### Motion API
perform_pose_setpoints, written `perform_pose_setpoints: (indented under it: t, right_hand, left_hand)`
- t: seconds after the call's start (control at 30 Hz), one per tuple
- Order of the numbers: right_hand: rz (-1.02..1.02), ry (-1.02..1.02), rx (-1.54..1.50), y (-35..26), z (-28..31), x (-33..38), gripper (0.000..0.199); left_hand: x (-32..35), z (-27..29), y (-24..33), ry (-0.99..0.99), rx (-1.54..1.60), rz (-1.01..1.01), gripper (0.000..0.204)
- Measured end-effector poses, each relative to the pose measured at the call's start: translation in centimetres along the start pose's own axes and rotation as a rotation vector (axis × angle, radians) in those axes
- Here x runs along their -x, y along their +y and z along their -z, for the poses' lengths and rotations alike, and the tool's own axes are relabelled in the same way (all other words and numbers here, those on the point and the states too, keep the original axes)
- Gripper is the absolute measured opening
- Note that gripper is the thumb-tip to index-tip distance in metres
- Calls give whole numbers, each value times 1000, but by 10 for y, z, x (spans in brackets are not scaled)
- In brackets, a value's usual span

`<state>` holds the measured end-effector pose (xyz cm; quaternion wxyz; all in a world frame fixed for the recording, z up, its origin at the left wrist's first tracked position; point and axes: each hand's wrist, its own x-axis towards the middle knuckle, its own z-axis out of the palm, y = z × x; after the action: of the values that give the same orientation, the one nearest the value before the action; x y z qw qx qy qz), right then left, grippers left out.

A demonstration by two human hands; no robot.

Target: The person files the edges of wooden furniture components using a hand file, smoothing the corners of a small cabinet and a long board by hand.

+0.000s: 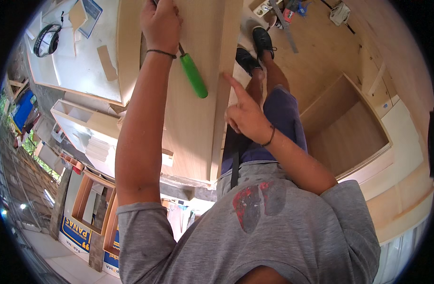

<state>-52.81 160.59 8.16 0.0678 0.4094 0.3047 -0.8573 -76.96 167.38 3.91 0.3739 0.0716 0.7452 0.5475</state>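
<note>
My left hand (162,26) is closed in a fist around the thin dark shaft of a green-handled tool (194,75); its exact kind is hidden by the hand. The green handle slants down past my wrist, over a pale wooden panel (188,137). My right hand (247,111) points its index finger at the panel's right edge, the fingertip at or very near it. Its other fingers are curled, and nothing shows in them.
A white-topped cabinet (84,61) at the left bears a roll of tape (47,40) and wood scraps. On the right stands an open wooden box (349,128). A metal strip (285,28) and small tools lie on the floor beyond my feet.
</note>
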Motion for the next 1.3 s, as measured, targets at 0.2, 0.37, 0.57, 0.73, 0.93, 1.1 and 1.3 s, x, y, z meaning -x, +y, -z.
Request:
perform_pose_setpoints:
  t: [0.2, 0.37, 0.57, 0.73, 0.93, 1.1, 1.3]
  right_hand:
    - [-21, -15, -28, 1, -11, -4, 87]
    - [-177, -68, -181, 29, -30, 12, 91]
    - [-210, -86, -219, 55, -40, 23, 92]
    - [-280, -92, -178, 74, -44, 31, 93]
    - [-309, -150, -155, 91, -51, 47, 92]
    - [-340, -180, 1, 78, -37, 46, 87]
    - [-25, -39, -100, 38, -15, 12, 83]
  left_hand:
    - [0, -8, 6, -49, -37, -62, 17]
    - [1, -8, 5, -49, -74, -111, 17]
    - [0, -12, 5, -40, -40, -111, 15]
    - [-7, -12, 0, -63, -102, -135, 13]
    - [-21, 0, -11, -283, 246, -127, 16]
    - [-2, 16, 2, 20, -314, -370, 23]
    - [103, 91, -25, -15, -691, -418, 28]
